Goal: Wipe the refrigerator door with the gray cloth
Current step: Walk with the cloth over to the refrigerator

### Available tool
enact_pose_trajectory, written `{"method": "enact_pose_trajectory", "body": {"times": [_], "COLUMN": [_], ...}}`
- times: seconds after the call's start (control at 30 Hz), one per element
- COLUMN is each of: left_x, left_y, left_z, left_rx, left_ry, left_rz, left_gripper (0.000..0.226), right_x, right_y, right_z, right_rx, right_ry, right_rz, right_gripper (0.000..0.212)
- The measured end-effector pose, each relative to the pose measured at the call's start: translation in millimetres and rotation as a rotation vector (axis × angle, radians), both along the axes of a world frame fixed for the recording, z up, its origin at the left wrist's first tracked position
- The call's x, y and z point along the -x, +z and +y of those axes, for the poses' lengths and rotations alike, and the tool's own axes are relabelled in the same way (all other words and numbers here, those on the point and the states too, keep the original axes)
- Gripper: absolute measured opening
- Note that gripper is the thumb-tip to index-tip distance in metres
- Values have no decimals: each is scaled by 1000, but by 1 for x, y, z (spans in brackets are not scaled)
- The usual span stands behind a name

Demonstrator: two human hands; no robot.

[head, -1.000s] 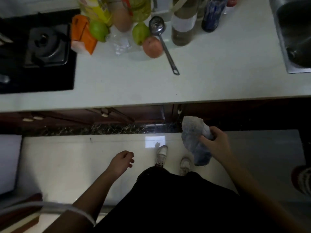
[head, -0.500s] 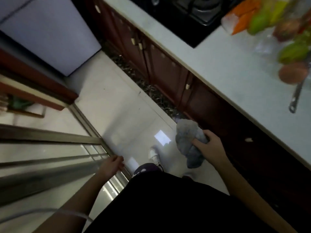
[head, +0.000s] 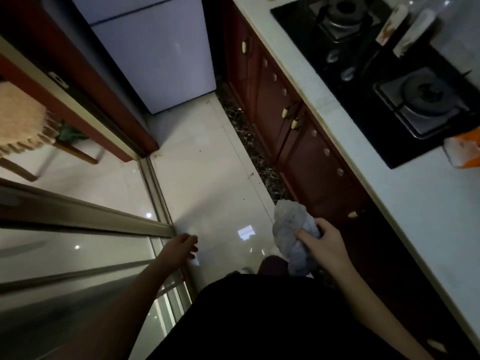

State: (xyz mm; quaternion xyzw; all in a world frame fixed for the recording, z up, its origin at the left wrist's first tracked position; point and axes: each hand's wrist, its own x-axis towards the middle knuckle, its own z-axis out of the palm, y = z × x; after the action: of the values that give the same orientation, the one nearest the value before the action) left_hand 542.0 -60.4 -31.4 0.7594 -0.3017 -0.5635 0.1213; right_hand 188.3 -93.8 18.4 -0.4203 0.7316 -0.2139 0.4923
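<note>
The refrigerator door [head: 166, 55] is pale lilac-white and stands at the far end of the narrow floor, top centre, well away from both hands. The gray cloth [head: 291, 232] is bunched up and hangs from my right hand [head: 324, 245], which grips it low in the view beside the dark cabinets. My left hand [head: 181, 248] hangs loose with curled fingers and nothing in it, next to the sliding-door track.
A white counter [head: 405, 203] with a black gas hob [head: 405, 81] runs along the right above red-brown cabinets [head: 293, 136]. A glass sliding door frame [head: 85, 216] and a red-brown post [head: 85, 84] line the left. Pale tiled floor [head: 205, 172] leads to the refrigerator.
My view has swung left from the counter to the aisle, and the refrigerator now sits nearer the centre. The cloth stays in my right hand; my left hand stays low and loose.
</note>
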Motion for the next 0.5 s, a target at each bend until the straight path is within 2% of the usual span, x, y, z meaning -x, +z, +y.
{"method": "enact_pose_trajectory", "body": {"times": [0.1,0.27,0.43,0.5], "left_x": [-11,-46,-67,-72], "left_y": [-2,-17,-18,-18], "left_z": [-40,-64,-61,-60], "left_rx": [14,-72,-203,-241], "left_ry": [49,193,467,543], "left_rz": [15,-26,-73,-77], "left_gripper": [19,22,28,30], "right_x": [-17,-60,-123,-153], "right_y": [-2,-9,-4,2], "right_z": [-55,-162,-271,-309], "right_rx": [-9,-3,1,6], "right_ry": [97,266,511,599], "right_rz": [21,33,-4,-20], "right_gripper": [18,16,29,25]}}
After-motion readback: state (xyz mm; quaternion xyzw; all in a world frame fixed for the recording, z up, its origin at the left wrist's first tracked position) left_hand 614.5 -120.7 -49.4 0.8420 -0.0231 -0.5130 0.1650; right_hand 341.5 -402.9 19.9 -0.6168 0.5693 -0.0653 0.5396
